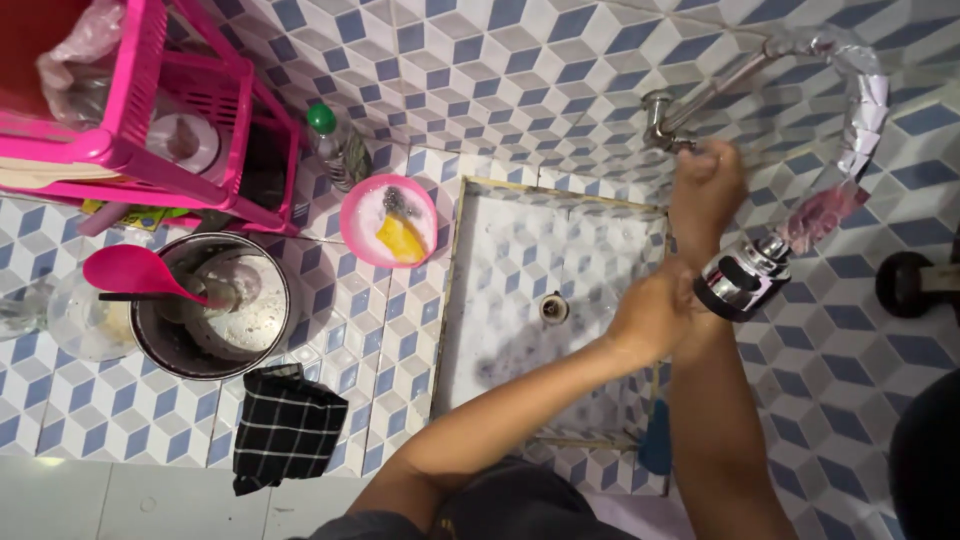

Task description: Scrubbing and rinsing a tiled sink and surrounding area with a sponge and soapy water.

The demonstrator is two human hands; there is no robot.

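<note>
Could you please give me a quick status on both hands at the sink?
Right hand closed on the tap valve at the wall. Left hand under the spout head, holding nothing visible. Sink basin below, nothing in the way.

Right hand [706, 190] at the tap valve [662, 120], left hand [650, 318] over the tiled sink [500, 260].

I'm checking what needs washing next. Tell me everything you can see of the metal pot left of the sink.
The pot is round, of dull grey metal, and stands upright on the tiled counter left of the sink. Its inside looks dirty, with whitish residue and something round lying in it. A pink ladle rests across its left rim, bowl outward. A glass lid touches it at left; a black checked cloth lies just below. Neither hand touches it.
</note>
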